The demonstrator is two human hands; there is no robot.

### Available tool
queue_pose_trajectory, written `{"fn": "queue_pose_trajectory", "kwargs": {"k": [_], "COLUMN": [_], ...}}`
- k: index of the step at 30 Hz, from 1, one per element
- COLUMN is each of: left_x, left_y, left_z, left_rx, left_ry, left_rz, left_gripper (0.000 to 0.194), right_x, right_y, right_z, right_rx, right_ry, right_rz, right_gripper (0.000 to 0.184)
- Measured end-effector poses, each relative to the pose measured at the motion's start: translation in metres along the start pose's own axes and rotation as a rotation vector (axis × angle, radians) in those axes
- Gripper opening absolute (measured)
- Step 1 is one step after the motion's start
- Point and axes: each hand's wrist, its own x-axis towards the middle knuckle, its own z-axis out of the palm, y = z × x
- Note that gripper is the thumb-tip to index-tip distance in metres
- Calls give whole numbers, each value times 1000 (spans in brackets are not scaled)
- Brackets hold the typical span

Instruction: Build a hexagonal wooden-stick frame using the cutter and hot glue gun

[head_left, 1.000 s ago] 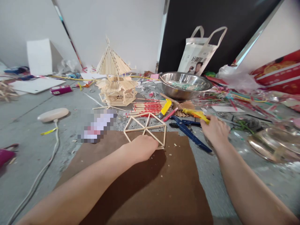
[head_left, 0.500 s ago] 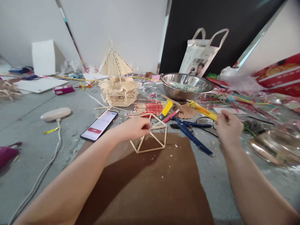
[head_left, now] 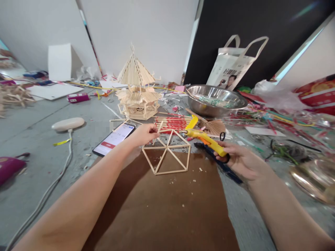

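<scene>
My left hand (head_left: 146,134) is closed in a pinch on a thin wooden stick (head_left: 161,124) at the far left of the hexagonal stick frame (head_left: 171,172). The frame has spokes meeting in its middle and rests on a brown board (head_left: 167,209). My right hand (head_left: 239,158) grips a yellow glue gun (head_left: 202,135) with an orange trigger. Its metal nozzle points left, close to the frame's far right corner; I cannot tell if they touch. Dark blue pliers (head_left: 230,170) lie partly under my right hand. Behind the frame are red-tipped sticks (head_left: 174,122) and a yellow-handled cutter (head_left: 192,122).
A stick-built pavilion model (head_left: 137,94) stands behind my left hand. A phone (head_left: 113,139) lies left of the frame. Further right are a steel basin (head_left: 216,111), a white bag (head_left: 227,66) and loose scraps. A white cable (head_left: 62,170) runs along the left.
My right hand has brought the glue gun left toward the frame. The left hand has drawn back from over the frame to its far left, uncovering more of it. The view has shifted slightly left.
</scene>
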Motion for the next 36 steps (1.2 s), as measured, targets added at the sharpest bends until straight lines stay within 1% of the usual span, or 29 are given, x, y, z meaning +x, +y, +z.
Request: {"fn": "queue_pose_trajectory", "kwargs": {"k": [2, 5, 7, 11, 14, 17, 19, 21, 23, 25, 27, 29, 32, 36], "left_x": [0, 0, -1, -1, -1, 0, 1, 2, 2, 2, 1, 0, -2, -3], "left_y": [0, 1, 2, 4, 2, -1, -2, -3, -2, -1, 1, 3, 7, 12], "left_z": [-1, -3, -4, -6, -6, -4, -3, -1, 0, 2, 4, 5, 6, 7], "left_rx": [-15, -75, -113, -172, -176, -173, -175, -179, -175, -147, -109, -75, -24, 47], "left_ry": [10, 45, 77, 125, 145, 156, 157, 154, 155, 152, 140, 115, 85, 95], "left_rz": [0, -25, -44, -63, -66, -51, -41, -34, -26, -9, 23, 61, 96, 94], "left_gripper": [15, 15, 14, 10, 10, 11, 11, 10, 10, 11, 13, 14, 15, 15], "right_x": [2, 1, -2, -7, -9, -13, -18, -24, -28, -30, -31, -31, -30, -32], "right_y": [4, 5, 4, 5, 10, 14, 14, 13, 12, 13, 14, 18, 26, 34], "right_z": [4, 9, 9, 8, 13, 23, 30, 36, 41, 45, 49, 52, 55, 59], "right_rx": [38, 154, 158, -53, -144, -162, -191, -244, -336, -425, -468, -489, -581, -703], "right_ry": [28, 89, 52, -162, -255, -277, -269, -264, -303, -360, -411, -450, -500, -487], "right_rz": [-31, -91, -128, -140, -164, -196, -214, -217, -183, -129, -77, -54, -91, -191], "right_gripper": [25, 23, 22, 18, 28, 40, 37, 27, 24, 27, 25, 22, 17, 17]}}
